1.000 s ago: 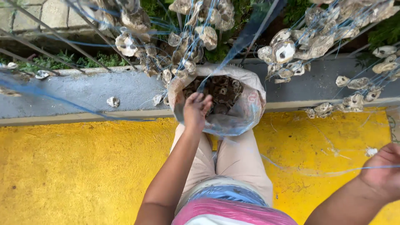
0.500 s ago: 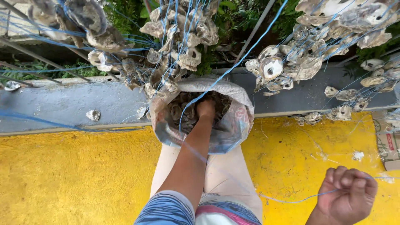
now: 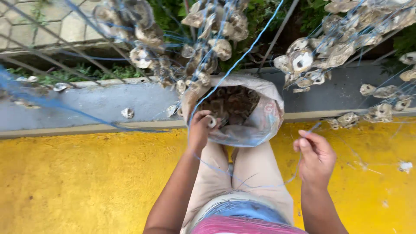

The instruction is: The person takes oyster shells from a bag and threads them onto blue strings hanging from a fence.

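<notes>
Left hand: the left hand (image 3: 200, 130) is closed around a small pale oyster shell (image 3: 211, 121), at the near left rim of the sack.
Right hand: the right hand (image 3: 315, 157) is pinched narrow on a thin blue cord (image 3: 242, 184), to the right of the sack and nearer the body.
Cord run: the cord sags in a loop across the lap between the two hands, then climbs far and right from the left hand towards the hanging shells.
Which hand is nearer: the left, which already has the shell; the shell lies left and slightly far of the right hand, the two well apart.
Shell look: whitish, rounded, rough; its long axis cannot be told.
Sack: an open translucent plastic sack (image 3: 260, 125) of dark shells stands between the knees.
Beyond: strung grey shell clusters (image 3: 303, 65) hang above a grey concrete kerb (image 3: 86, 104); yellow painted floor (image 3: 65, 182) lies beneath.
</notes>
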